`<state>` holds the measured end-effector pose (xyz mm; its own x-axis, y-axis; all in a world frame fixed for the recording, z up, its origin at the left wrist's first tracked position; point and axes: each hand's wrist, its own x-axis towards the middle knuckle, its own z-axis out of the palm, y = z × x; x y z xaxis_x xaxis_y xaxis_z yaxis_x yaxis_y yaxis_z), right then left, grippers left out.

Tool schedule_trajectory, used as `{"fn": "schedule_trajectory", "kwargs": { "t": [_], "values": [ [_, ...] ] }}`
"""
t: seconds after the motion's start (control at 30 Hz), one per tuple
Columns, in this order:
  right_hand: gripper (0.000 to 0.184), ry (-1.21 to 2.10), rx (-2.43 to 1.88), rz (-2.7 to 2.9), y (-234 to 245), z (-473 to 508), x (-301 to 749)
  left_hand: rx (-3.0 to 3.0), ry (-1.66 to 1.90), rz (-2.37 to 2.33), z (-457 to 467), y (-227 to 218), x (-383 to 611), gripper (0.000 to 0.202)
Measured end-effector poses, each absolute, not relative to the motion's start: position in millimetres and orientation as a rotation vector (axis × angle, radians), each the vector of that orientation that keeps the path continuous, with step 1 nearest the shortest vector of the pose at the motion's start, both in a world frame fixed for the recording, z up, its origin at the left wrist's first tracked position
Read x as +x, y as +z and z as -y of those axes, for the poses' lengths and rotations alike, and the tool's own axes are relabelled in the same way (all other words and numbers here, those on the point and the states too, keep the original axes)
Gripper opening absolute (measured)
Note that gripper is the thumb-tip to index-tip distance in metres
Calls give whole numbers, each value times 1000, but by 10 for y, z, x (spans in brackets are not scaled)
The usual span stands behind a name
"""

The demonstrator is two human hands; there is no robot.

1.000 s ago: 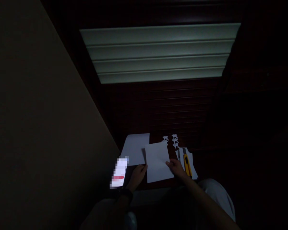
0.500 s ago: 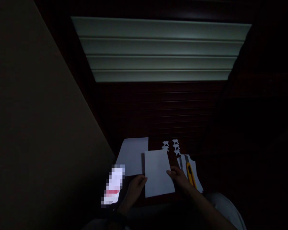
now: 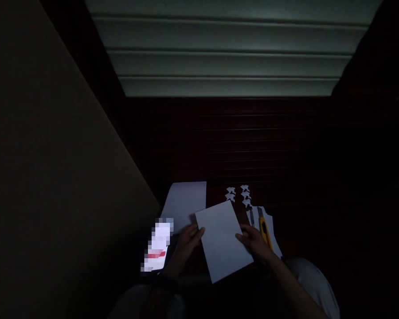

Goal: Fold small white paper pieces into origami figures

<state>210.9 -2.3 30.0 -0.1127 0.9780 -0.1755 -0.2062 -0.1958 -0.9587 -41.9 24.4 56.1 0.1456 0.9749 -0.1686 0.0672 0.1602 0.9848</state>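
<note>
White sheet (image 3: 223,239) gripped by left hand (image 3: 186,243) and right hand (image 3: 255,241) above a dark, dimly lit table (image 3: 217,194).

A white rectangular paper sheet (image 3: 223,239) sits tilted at the near middle of the dark wooden table (image 3: 216,192). It is held between the left hand (image 3: 186,243) at its left edge and the right hand (image 3: 254,241) at its right edge. Behind it and to the left lies a second white paper sheet (image 3: 185,201). A lit rectangular phone (image 3: 158,246) lies just left of the left hand. Small white paper cut-outs (image 3: 238,195) sit in two short rows behind the held sheet, to the right. Just right of the right hand, a yellow plastic utility knife (image 3: 264,230) lies on a white paper piece (image 3: 274,239), with a slim grey pen (image 3: 252,217) beside it on its left.
</note>
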Motion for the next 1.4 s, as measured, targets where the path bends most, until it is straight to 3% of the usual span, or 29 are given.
{"fn": "schedule_trajectory", "kwargs": {
  "t": [0.47, 0.9, 1.2, 1.4],
  "values": [
    [43, 1428, -1114, 857, 262, 88, 2112, 1028, 1021, -1139, -8, 590, -380, 50],
    [40, 1451, -1031, 763, 208, 55, 2179, 1050, 1002, -1152, -17, 302, -254, 45],
    [39, 1538, -1059, 821, 215, 83, 2255, 974, 1167, -1136, -185, 564, -246, 50],
    [40, 1613, -1085, 934, 230, 61, 2296, 1060, 1172, -1156, -430, 711, -332, 42]
  ]
}}
